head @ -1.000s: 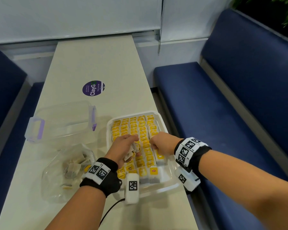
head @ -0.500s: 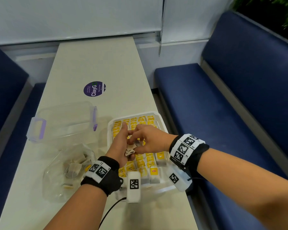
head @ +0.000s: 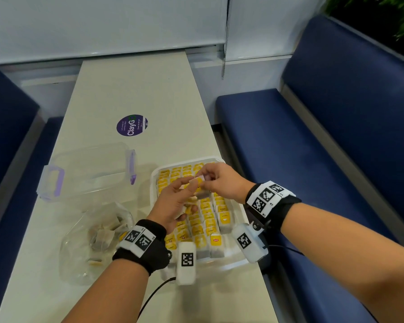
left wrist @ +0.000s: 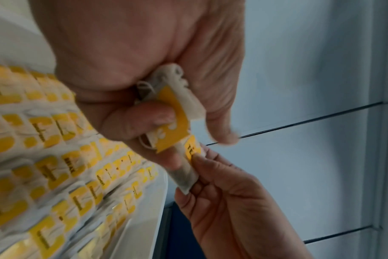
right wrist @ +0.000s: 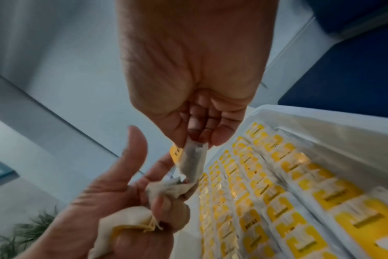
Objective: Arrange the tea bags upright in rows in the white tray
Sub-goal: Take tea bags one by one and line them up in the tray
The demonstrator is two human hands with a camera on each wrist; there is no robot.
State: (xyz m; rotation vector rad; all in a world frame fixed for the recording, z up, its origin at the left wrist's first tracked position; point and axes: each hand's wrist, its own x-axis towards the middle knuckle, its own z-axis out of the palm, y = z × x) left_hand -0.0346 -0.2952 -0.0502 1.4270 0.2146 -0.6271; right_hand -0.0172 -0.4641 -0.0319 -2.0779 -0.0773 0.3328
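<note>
Head view: both hands meet above the white tray (head: 233,264). Right hand (head: 222,180) pinches one tea bag (left wrist: 185,172); left hand (head: 175,201) curls round several more. "Lipton" shows on a yellow tag (head: 215,240); a purple sticker (head: 132,125) reads "ClayGo".

I sit at a long pale counter (head: 135,89) between blue benches (head: 324,136), facing a white wall (head: 103,24).
</note>
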